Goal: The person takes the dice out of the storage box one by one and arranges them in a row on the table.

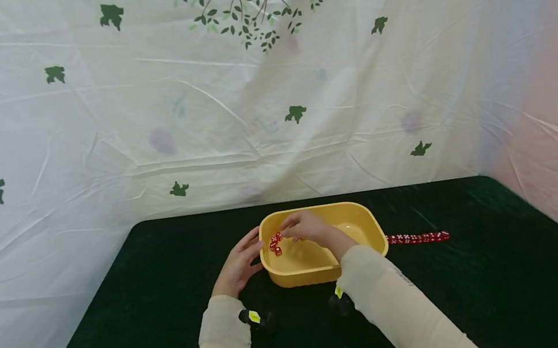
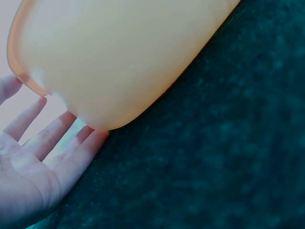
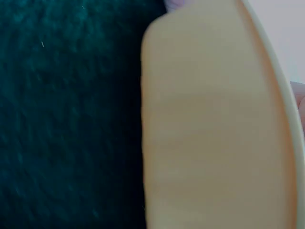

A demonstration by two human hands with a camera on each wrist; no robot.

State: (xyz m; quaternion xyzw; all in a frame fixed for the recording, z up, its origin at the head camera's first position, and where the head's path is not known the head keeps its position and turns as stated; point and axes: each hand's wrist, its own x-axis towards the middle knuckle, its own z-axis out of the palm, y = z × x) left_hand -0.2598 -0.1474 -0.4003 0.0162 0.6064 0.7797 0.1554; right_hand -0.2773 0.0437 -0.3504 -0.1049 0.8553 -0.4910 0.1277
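A yellow plastic basin (image 1: 358,268) stands on the dark green cloth. My left hand (image 1: 238,265) touches its left end; in the left wrist view the fingers of the left hand (image 2: 47,162) are spread, their tips against the basin's outer wall (image 2: 128,62). My right hand (image 1: 309,229) reaches over the near rim into the basin, its fingertips beside a few small red dice (image 1: 276,246) with white pips at the left end. Whether it pinches a die cannot be made out. In the right wrist view the basin's wall (image 3: 214,119) hides most of that hand.
A straight row of red dice (image 1: 418,237) lies on the cloth just right of the basin. The green-covered table (image 1: 505,274) extends to both sides. Behind it hangs a pale curtain (image 1: 230,116) with leaf and bird prints.
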